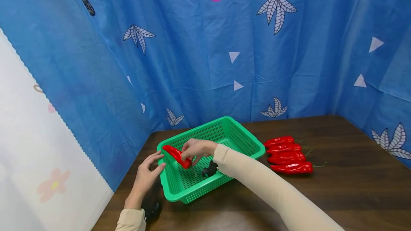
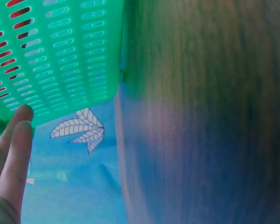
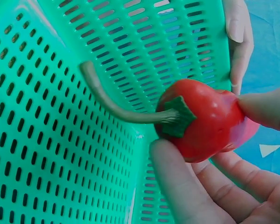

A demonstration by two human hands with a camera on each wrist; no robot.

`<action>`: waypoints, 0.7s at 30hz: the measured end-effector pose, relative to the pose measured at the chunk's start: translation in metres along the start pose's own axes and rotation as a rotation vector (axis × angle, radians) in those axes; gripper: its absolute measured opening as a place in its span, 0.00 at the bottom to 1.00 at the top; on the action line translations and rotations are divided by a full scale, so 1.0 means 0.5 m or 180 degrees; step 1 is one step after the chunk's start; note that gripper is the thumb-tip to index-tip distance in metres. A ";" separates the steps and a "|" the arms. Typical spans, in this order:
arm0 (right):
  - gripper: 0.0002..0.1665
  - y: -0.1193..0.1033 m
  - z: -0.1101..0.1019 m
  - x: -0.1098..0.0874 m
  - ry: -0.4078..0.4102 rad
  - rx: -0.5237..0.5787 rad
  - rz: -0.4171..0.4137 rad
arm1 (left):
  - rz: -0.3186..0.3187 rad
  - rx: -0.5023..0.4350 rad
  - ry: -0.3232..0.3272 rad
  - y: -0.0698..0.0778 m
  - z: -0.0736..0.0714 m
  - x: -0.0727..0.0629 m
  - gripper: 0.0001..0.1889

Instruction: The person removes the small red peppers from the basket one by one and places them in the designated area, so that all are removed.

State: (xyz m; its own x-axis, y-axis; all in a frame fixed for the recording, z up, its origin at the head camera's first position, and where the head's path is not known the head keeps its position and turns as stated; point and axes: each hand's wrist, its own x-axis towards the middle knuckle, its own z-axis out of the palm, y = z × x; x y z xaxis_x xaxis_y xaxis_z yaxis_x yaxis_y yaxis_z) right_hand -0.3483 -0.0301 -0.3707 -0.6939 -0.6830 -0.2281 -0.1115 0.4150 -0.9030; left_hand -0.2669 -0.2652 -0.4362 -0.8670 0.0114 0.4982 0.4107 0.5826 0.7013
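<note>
A long red chili pepper [image 1: 174,154] is held inside the green plastic basket [image 1: 208,185], near its left end. My right hand [image 1: 196,149] grips it between thumb and fingers. In the right wrist view the pepper [image 3: 200,119] shows its green cap and curved stem, with the right hand [image 3: 224,191] around its sides. My left hand [image 1: 149,174] touches the basket's left rim, fingers fairly straight. The left wrist view shows two fingers of the left hand [image 2: 14,158] against the slotted basket wall [image 2: 74,56].
Several red peppers [image 1: 289,157] lie in a row on the dark wooden table [image 1: 353,188], right of the basket. A patterned blue curtain [image 1: 208,63] hangs behind the table, and a white cloth [image 1: 38,145] hangs at the left.
</note>
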 end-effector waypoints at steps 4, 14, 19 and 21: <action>0.14 -0.006 -0.004 -0.007 0.0012 0.0071 -0.0029 | -0.0039 0.0063 0.0011 0.008 0.001 -0.003 0.19; 0.19 -0.024 -0.019 -0.025 0.0062 0.0259 -0.0125 | -0.0170 0.0114 -0.0030 0.075 -0.012 -0.011 0.18; 0.21 -0.034 -0.025 -0.036 0.0104 0.0303 -0.0208 | -0.0204 0.0142 -0.0038 0.020 -0.003 -0.001 0.20; 0.21 -0.038 -0.028 -0.042 0.0115 0.0314 -0.0230 | -0.0187 0.0134 -0.0037 0.006 -0.002 0.001 0.20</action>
State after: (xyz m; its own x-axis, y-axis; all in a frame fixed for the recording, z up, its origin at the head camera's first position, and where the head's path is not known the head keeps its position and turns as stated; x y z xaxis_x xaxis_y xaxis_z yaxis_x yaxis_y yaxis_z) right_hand -0.3416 -0.0155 -0.3437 -0.7119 -0.6862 -0.1495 -0.0929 0.3030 -0.9485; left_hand -0.2660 -0.2644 -0.4333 -0.8926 -0.0144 0.4507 0.3470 0.6163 0.7069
